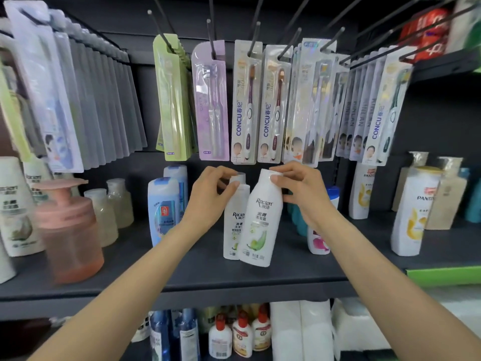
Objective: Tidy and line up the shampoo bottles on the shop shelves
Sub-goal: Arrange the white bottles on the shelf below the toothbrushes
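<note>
Two white Racien shampoo bottles with green labels stand mid-shelf on the dark shelf (197,272). My right hand (302,191) grips the front bottle (261,220) by its cap and shoulder; the bottle leans slightly left. My left hand (212,194) holds the top of the rear bottle (233,225), which stands just behind and left of the front one. Another white cap shows behind them.
Blue bottles (164,207) stand left of my hands, with a pink pump bottle (69,230) at the front left. White Pantene bottles (411,212) stand on the right. Packed toothbrushes (246,105) hang on hooks right above. Lower shelf holds small bottles (242,334).
</note>
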The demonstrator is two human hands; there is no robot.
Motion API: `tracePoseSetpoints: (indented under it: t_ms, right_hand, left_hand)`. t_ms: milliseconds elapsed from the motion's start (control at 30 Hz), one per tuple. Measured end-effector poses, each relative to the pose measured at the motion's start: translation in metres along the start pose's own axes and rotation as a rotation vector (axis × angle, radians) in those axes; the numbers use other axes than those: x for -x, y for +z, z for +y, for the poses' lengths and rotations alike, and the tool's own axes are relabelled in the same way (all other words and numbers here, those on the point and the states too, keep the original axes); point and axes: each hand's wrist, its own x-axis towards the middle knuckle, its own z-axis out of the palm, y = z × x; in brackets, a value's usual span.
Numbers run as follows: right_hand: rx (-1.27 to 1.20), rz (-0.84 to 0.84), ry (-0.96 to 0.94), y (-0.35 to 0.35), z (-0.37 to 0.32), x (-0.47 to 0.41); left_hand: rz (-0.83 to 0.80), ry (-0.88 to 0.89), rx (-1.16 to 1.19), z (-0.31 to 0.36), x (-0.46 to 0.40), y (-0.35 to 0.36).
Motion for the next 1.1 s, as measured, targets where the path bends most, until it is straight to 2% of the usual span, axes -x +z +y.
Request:
tracePoseSetpoints:
  t_ms: [67, 200, 267, 367, 533, 633, 700, 833, 900, 1100]
  right_hand:
    - [-0.090, 0.024, 0.024, 0.006, -0.002, 0.002]
    - [-0.299, 0.081, 0.071, 0.016, -0.002, 0.004]
    - [-0.354, 0.085, 0.088, 0.019, 0.001, 0.006]
    - [-0.331, 0.030, 0.102, 0.024, 0.006, 0.010]
    - [-0.141, -0.036, 0.161, 0.031, 0.006, 0.014]
    - [-0.128, 0.029, 0.189, 0.036, 0.008, 0.015]
    - [-0.173, 0.062, 0.170, 0.038, 0.008, 0.015]
    - [-0.276, 0.030, 0.140, 0.037, 0.008, 0.018]
    - [-0.316, 0.015, 0.127, 0.035, 0.012, 0.019]
    - [-0.459, -0.079, 0.093, 0.029, 0.021, 0.021]
  left_hand:
    - [-0.121, 0.002, 0.072, 0.007, 0.007, -0.009]
    - [-0.558, -0.172, 0.110, 0.004, 0.019, -0.031]
    - [-0.628, -0.238, 0.159, -0.002, 0.026, -0.041]
    - [-0.570, -0.220, 0.154, -0.007, 0.037, -0.051]
    - [-0.284, -0.021, -0.258, -0.014, 0.048, -0.064]
    - [-0.160, 0.129, -0.511, -0.011, 0.055, -0.068]
    - [-0.111, 0.191, -0.557, -0.011, 0.058, -0.069]
    - [-0.243, 0.028, -0.362, -0.021, 0.057, -0.075]
    - [-0.304, 0.003, -0.296, -0.024, 0.055, -0.078]
    - [-0.312, 0.057, -0.442, -0.025, 0.052, -0.084]
